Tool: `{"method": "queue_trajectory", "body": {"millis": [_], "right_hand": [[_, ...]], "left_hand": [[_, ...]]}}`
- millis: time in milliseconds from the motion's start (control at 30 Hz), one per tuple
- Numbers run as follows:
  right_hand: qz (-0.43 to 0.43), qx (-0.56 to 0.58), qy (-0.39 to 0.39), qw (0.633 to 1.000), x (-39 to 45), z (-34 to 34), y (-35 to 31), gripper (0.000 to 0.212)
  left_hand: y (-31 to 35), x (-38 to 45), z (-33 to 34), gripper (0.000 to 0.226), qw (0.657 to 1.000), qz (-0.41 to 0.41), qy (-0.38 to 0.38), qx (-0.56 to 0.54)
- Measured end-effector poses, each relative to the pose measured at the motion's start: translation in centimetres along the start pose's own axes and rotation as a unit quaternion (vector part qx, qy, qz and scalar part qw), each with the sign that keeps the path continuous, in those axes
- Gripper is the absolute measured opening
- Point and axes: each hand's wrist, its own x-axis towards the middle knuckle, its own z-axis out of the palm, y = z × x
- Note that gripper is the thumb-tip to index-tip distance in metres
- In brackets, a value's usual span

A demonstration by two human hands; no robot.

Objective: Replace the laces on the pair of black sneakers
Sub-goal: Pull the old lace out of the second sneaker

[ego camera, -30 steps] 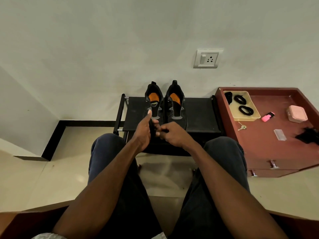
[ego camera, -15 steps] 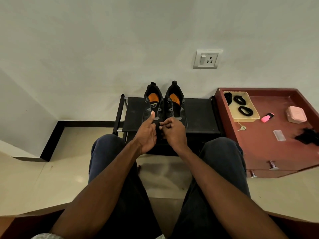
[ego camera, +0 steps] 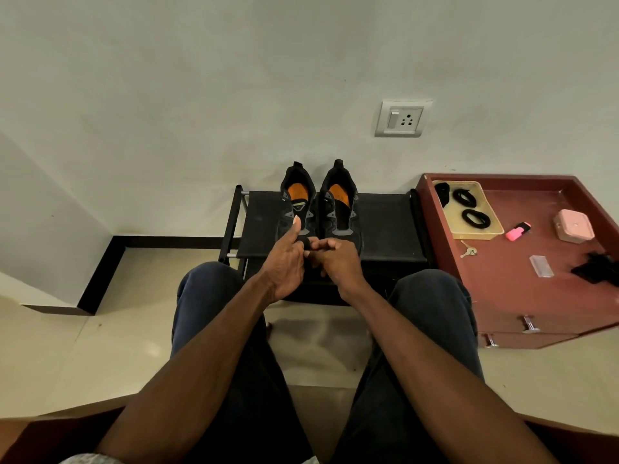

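Two black sneakers with orange insoles, the left sneaker (ego camera: 296, 200) and the right sneaker (ego camera: 340, 202), stand side by side on a black shoe rack (ego camera: 385, 226), toes toward me. My left hand (ego camera: 284, 262) and my right hand (ego camera: 338, 262) meet just in front of the toes and both pinch a black lace (ego camera: 306, 244) wound around the left hand's fingers. The left thumb sticks up over the left sneaker. Two coiled black laces (ego camera: 470, 209) lie in a beige tray (ego camera: 490, 229) on the cabinet to the right.
A red-brown cabinet (ego camera: 502, 279) stands right of the rack; on it lie a pink highlighter (ego camera: 517, 231), a pink box (ego camera: 572, 226), keys (ego camera: 467, 250), a clear packet (ego camera: 541, 266) and a black bundle (ego camera: 599, 267). My knees flank the rack. A wall socket (ego camera: 402, 118) is above.
Both hands have moved slightly forward and closer together near the sneaker toes, working the black lace around the left fingers.
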Motion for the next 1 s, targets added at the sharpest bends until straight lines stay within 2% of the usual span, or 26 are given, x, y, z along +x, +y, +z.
{"method": "queue_trajectory", "body": {"millis": [100, 200, 267, 333, 467, 500, 567, 667, 733, 833, 900, 1000], "right_hand": [[0.001, -0.018, 0.012, 1.0, -0.1, 0.1, 0.2, 0.005], [0.001, -0.035, 0.016, 0.999, 0.0, 0.0, 0.3, 0.005], [0.001, -0.043, 0.022, 0.999, 0.0, -0.1, 0.1, 0.006], [0.001, -0.056, 0.031, 0.998, 0.2, -0.2, -0.1, 0.006], [0.007, -0.084, 0.064, 0.994, 1.3, -0.6, 0.0, 0.004], [0.009, -0.092, 0.069, 0.993, 1.5, -0.7, 0.1, 0.004], [0.017, -0.095, 0.075, 0.992, 1.7, -0.8, 0.1, 0.004], [0.023, -0.065, 0.072, 0.995, 1.7, -0.8, 0.0, 0.002], [0.02, -0.055, 0.068, 0.996, 1.9, -0.9, 0.1, 0.003], [0.043, -0.039, 0.101, 0.993, 2.7, -1.8, 0.1, 0.014], [0.053, 0.002, 0.119, 0.992, 3.2, -2.7, 0.0, 0.017], [0.057, 0.042, 0.102, 0.992, 3.3, -3.3, -0.3, 0.018]], "left_hand": [[0.2, -0.3, 0.4, 0.087, 1.0, -0.001, -0.001, 0.024], [0.1, -0.1, 0.3, 0.098, 1.0, -0.009, -0.018, 0.023], [0.1, -0.1, 0.3, 0.097, 1.0, -0.013, -0.018, 0.022], [0.1, -0.2, 0.3, 0.08, 1.0, -0.016, -0.002, 0.018], [-0.1, 0.3, -0.1, 0.032, 1.0, 0.015, 0.014, 0.023], [-0.1, 0.4, 0.0, 0.027, 0.998, 0.018, 0.024, 0.052], [0.0, 0.4, 0.3, 0.031, 0.986, 0.03, 0.058, 0.154], [-0.3, 1.0, -0.1, 0.041, 0.947, 0.076, 0.108, 0.292], [-0.5, 1.1, -0.6, 0.036, 0.926, 0.111, 0.137, 0.333], [-0.3, 0.8, -1.4, 0.009, 0.933, 0.141, 0.174, 0.28], [0.1, 0.8, -2.2, 0.007, 0.929, 0.165, 0.217, 0.25], [0.4, 1.0, -3.1, 0.011, 0.937, 0.148, 0.248, 0.197]]}}
